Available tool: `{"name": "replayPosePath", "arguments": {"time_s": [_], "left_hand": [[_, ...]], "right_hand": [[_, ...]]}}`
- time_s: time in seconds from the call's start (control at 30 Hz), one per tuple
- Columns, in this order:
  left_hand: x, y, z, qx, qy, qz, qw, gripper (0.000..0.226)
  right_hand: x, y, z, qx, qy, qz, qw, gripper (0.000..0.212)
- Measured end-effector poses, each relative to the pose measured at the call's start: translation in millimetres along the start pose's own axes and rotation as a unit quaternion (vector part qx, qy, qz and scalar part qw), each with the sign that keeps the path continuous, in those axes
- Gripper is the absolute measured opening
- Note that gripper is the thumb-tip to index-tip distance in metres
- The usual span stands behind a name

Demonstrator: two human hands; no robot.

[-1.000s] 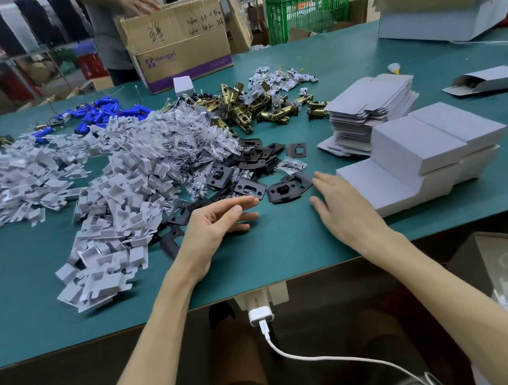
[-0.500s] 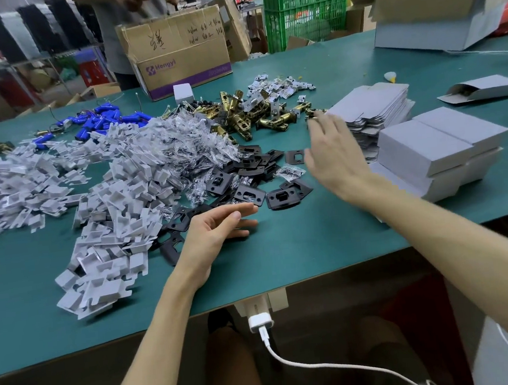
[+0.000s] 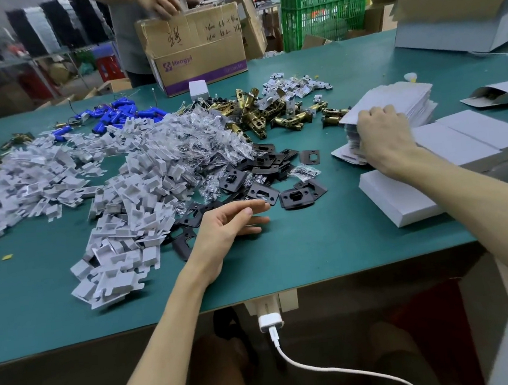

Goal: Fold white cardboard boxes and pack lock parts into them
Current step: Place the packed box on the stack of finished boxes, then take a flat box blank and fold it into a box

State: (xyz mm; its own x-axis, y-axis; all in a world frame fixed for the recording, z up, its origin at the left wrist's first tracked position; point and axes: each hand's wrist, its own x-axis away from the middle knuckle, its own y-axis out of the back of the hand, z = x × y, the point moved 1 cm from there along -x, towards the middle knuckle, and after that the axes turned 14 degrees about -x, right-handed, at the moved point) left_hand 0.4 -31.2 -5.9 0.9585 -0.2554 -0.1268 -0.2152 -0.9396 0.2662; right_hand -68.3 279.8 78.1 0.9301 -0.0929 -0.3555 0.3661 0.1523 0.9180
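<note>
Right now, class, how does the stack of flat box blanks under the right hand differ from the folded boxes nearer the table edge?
The flat blanks are thin unfolded sheets piled many high; the folded boxes are closed blocks, only a few stacked. The right hand grips the flat blanks' edge, not the folded boxes. The flat blanks lie farther back, the folded boxes nearer. Both are white cardboard on the green table.

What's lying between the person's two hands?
Head view: flat black metal plates and a small clear plastic bag lie between the left hand and the right hand gripping the stack of flat white cardboard blanks.
</note>
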Motion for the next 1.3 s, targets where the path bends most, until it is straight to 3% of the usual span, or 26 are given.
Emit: {"name": "replayPosePath", "arguments": {"time_s": [0.1, 0.2, 0.27, 0.33, 0.43, 0.53, 0.67, 0.8, 0.97, 1.1, 1.3], "left_hand": [[1.1, -0.5, -0.4, 0.004, 0.003, -0.003, 1.0, 0.025], [0.9, 0.2, -2.7, 0.021, 0.001, -0.011, 1.0, 0.025], [1.2, 2.5, -3.9, 0.056, 0.002, -0.03, 0.998, 0.027], [1.4, 4.2, -5.4, 0.095, 0.008, -0.042, 0.995, 0.029], [1.2, 3.6, -8.1, 0.125, 0.02, -0.048, 0.991, 0.034], [1.5, 3.1, -9.0, 0.129, 0.028, -0.047, 0.99, 0.041], [0.9, 2.5, -9.4, 0.128, 0.032, -0.056, 0.99, 0.043], [-1.1, 4.1, -7.6, 0.158, 0.045, -0.099, 0.981, 0.036], [0.4, 3.7, -5.3, 0.167, 0.067, -0.125, 0.976, 0.037], [1.4, 3.6, -5.2, 0.178, 0.101, -0.136, 0.969, 0.044], [3.9, 3.7, -5.9, 0.181, 0.112, -0.116, 0.97, 0.061]], "right_hand": [[2.1, 13.6, 0.9, -0.089, 0.024, -0.078, 0.993, 0.025], [11.3, 24.3, 12.1, -0.189, 0.126, -0.193, 0.954, 0.037], [22.2, 25.4, 28.1, -0.233, 0.197, -0.224, 0.926, 0.038], [34.2, 21.2, 47.5, -0.307, 0.203, -0.233, 0.9, 0.033], [49.3, 11.1, 75.4, -0.457, 0.133, -0.241, 0.846, 0.023], [64.6, -8.0, 91.6, -0.585, 0.023, -0.167, 0.793, 0.016], [86.3, -34.9, 97.7, -0.751, -0.15, -0.055, 0.641, 0.013], [97.6, -45.9, 94.8, -0.802, -0.198, -0.015, 0.564, 0.021], [108.7, -54.8, 98.3, -0.821, -0.199, 0.108, 0.524, 0.045], [107.2, -55.4, 97.6, -0.819, -0.181, 0.16, 0.521, 0.063], [106.5, -55.3, 99.7, -0.813, -0.16, 0.196, 0.524, 0.053]]}}
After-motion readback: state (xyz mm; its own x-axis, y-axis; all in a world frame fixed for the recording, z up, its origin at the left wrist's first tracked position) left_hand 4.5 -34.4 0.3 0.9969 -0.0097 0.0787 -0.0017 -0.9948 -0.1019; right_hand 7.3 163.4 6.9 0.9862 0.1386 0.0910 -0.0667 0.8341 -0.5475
